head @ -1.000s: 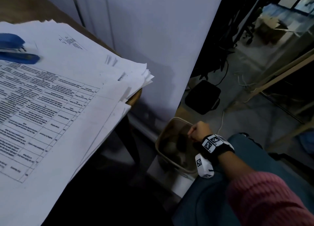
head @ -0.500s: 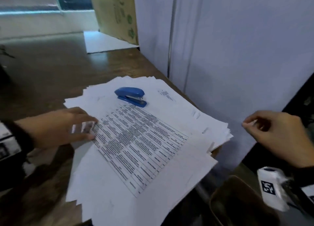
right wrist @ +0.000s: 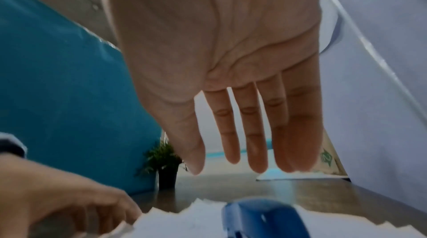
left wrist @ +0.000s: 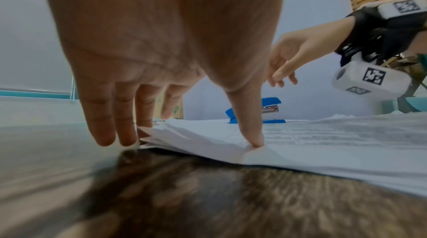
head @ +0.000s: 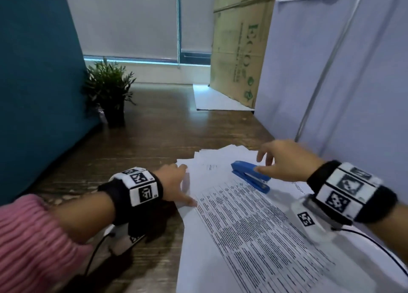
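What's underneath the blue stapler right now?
The blue stapler sits on a loose stack of white papers. The wooden desk beneath is covered there, and the sheet count cannot be told.

Stapler (head: 247,174): blue. Paper stack (head: 242,231): white, printed with black tabular text. Counter (head: 154,142): dark brown wood grain. Partition (head: 33,94): teal.
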`<state>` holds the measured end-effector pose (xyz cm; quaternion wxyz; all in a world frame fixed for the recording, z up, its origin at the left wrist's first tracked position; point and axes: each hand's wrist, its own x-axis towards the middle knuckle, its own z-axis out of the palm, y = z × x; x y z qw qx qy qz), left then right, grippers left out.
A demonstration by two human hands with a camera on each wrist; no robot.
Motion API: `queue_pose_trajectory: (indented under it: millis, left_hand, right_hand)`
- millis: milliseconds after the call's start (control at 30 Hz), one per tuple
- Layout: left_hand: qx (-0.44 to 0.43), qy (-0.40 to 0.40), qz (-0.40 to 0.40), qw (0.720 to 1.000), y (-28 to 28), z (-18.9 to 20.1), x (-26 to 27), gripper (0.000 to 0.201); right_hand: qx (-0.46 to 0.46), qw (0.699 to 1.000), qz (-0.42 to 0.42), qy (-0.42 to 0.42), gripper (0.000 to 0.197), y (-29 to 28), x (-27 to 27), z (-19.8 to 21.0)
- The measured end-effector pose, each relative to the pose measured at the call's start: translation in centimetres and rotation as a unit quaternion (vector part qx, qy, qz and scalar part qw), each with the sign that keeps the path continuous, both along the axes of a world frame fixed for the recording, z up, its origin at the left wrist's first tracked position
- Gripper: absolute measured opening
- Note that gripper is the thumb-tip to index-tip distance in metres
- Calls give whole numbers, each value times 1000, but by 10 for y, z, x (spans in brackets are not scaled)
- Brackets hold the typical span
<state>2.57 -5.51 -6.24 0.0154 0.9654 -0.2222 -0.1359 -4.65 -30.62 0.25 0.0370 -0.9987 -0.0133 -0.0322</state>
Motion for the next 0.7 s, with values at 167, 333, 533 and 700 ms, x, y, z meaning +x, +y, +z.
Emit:
queue_pose_trajectory:
  millis: [167,333,533,700]
  left_hand:
    - [-34,20,30,999,5,2,2,100]
    - [-75,42,39,996,6,3,5,94]
    - [-138,68,32,988,-3,7,5,81]
    - [-234,93,79,964,-10,7,7,75]
  right_hand:
    - [-65,995,0,76,38,23,41,-24]
    - [-130,988,-11,86,34,34,54,-37]
    - [-116,989,-19,89,25,31,60,-41]
    - [-94,992,-26,81,38,26,63,-46]
